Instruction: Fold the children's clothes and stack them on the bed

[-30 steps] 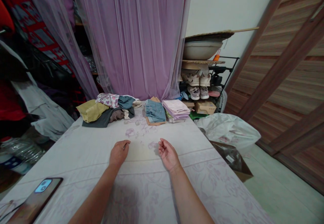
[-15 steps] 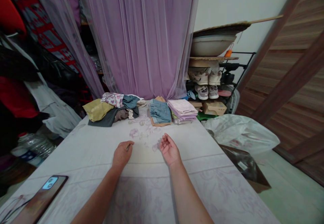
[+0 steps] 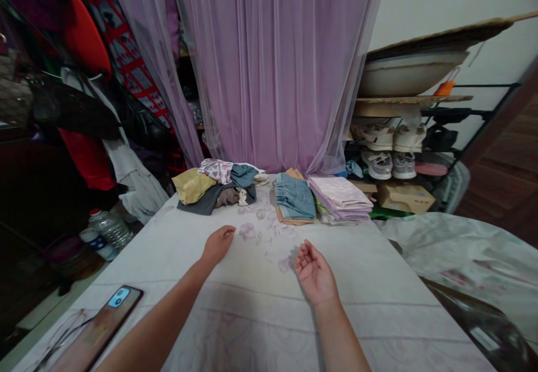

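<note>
Head has turned left, so everything sits further right in view, and the hands now lie slightly wider apart. Across the sheeted surface [image 3: 399,316], folded stacks [image 3: 323,201] of denim and pale pink stand squared at far right, while a clothes heap [image 3: 214,193] lies crumpled and unfolded at far left. A phone [image 3: 101,327] lies at near left. Left hand [image 3: 217,246] is palm down, fingers [image 3: 227,231] loosely curled and empty, nearest the heap; right hand [image 3: 315,275] is palm up, fingers [image 3: 309,249] half open and empty. Neither touches the clothes.
</note>
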`<state>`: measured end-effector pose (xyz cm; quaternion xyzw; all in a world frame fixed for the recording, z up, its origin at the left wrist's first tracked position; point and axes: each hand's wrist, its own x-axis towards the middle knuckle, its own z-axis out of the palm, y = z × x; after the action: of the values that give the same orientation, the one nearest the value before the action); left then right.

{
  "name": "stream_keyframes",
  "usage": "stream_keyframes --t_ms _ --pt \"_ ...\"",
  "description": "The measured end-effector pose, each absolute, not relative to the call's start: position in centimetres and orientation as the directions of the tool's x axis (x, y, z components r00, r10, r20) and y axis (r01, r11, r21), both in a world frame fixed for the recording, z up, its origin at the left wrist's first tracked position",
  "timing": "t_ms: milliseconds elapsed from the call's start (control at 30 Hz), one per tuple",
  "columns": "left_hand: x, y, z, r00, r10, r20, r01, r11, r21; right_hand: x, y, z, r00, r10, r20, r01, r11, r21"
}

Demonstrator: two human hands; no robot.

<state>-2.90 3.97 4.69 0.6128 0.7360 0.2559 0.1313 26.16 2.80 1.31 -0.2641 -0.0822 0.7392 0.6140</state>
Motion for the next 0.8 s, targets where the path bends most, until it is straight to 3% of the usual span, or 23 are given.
stream_keyframes --t_ms 100,300,467,600,800 --pt "-5.0 5.4 5.3 -0.255 0.948 0.193 0.893 0.155 0.422 26.3 3.0 1.0 -0.112 0.953 -0.282 -0.855 -0.237 -0.462" --pt "-8.9 7.5 6.7 -0.350 0.899 0.264 0.910 0.258 0.326 26.1 3.1 0.9 -0.094 0.943 -0.321 -0.859 -0.239 -0.452" --pt "-11.0 8.8 8.1 -0.468 0.776 0.424 0.884 0.420 0.208 26.3 3.2 0.4 -0.093 0.947 -0.306 -0.852 -0.235 -0.468" --pt "-12.8 10.2 9.7 -0.617 0.663 0.424 0.787 0.533 0.312 26.2 3.2 0.1 -0.091 0.952 -0.292 -0.841 -0.230 -0.489" --pt "-14.0 11.8 11.1 -0.634 0.739 0.228 0.746 0.506 0.432 25.8 2.9 1.2 -0.062 0.932 -0.358 -0.853 -0.236 -0.466"
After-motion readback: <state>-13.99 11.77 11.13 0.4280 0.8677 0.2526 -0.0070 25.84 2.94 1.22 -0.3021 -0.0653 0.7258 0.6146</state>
